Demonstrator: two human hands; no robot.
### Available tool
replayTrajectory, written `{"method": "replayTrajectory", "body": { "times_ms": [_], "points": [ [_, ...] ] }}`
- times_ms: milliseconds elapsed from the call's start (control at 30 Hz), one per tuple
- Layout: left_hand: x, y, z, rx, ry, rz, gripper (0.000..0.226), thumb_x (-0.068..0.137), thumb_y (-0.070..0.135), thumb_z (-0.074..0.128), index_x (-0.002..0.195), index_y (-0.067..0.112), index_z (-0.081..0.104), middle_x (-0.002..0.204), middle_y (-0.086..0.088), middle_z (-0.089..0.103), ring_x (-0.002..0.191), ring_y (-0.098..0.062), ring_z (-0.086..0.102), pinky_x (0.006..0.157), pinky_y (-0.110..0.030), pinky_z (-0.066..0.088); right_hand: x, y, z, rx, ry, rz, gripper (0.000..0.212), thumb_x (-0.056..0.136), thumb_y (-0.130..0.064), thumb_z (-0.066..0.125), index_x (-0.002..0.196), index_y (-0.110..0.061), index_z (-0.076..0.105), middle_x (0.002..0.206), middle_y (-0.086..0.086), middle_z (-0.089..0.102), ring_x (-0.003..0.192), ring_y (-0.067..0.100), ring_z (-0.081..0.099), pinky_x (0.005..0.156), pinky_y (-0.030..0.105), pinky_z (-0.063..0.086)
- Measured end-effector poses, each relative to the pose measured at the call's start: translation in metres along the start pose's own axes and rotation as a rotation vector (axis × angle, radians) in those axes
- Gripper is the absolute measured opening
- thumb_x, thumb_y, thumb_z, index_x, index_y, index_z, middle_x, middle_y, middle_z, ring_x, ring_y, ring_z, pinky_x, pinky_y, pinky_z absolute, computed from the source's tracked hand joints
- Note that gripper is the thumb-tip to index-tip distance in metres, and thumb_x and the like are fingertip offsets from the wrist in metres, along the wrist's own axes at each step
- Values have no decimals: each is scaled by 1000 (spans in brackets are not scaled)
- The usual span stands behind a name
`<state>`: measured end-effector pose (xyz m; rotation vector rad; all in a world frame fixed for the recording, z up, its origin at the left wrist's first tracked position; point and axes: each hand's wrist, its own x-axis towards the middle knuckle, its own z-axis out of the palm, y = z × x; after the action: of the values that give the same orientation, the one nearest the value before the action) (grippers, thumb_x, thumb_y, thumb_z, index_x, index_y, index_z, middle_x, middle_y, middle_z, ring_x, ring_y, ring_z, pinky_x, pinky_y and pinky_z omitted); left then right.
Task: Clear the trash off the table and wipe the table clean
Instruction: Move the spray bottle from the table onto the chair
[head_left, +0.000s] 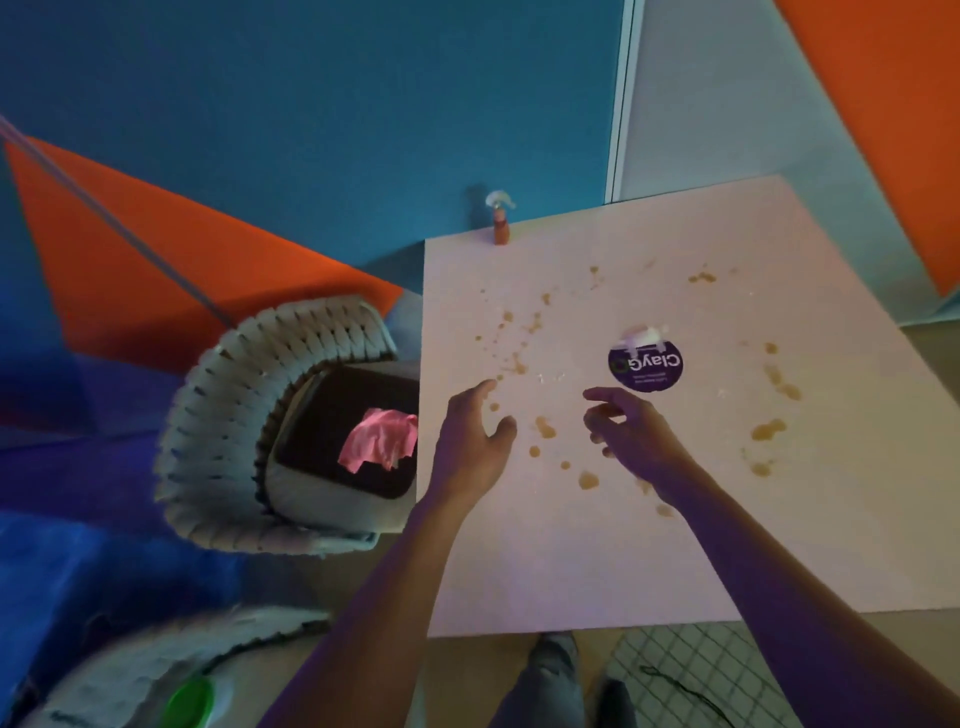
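Observation:
A white square table (571, 571) carries several brown spill stains (545, 426) and small white crumbs. A round purple "ClayGo" lid or cup top (645, 365) with a torn white tab lies near the table's middle. My left hand (470, 441) hovers over the left part of the table, fingers relaxed and spread, holding nothing. My right hand (631, 436) hovers just below the purple lid, fingers loosely curled, with nothing visible in it. An orange spray bottle (501, 221) with a white trigger stands at the table's far edge.
A woven chair (223, 415) stands left of the table; on its seat sits a bin (332, 493) with a crumpled pink piece (376, 439) inside. A green lid (189, 701) lies at the lower left. My legs and a gridded mat show below the table's near edge.

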<state>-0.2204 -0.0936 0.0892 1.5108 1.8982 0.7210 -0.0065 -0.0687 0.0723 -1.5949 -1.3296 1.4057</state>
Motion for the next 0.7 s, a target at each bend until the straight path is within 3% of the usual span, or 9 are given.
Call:
{"method": "replayTrajectory", "body": {
  "times_ms": [100,200,433,700],
  "points": [
    [42,3,3,-9,-32,14,52,94,29,62,144,29,48,147,0,46,131,-18,52,108,-30,43,36,-12,2,48,16,32,27,92,-11,59,117,-21,64,88,-4,66,74,16,62,68,32,50],
    [90,7,0,-38,-57,1,54,94,32,62,146,30,47,147,0,45,130,-21,53,109,-40,45,79,-27,5,63,7,74,28,93,-11,59,119,-19,63,88,-3,66,75,15,61,66,32,49],
    [194,16,-7,2,-81,6,52,96,33,60,146,29,46,149,-1,46,131,-21,53,110,-38,44,177,-67,5,13,62,66,28,90,-17,61,115,-28,66,90,-6,71,82,20,69,75,40,57],
    [299,28,-6,11,-51,-66,53,97,30,58,148,28,42,152,-1,45,130,-22,54,106,-34,46,280,-103,18,-15,71,24,29,93,-18,59,121,-22,63,99,1,69,82,20,67,74,36,58]
  ]
}}
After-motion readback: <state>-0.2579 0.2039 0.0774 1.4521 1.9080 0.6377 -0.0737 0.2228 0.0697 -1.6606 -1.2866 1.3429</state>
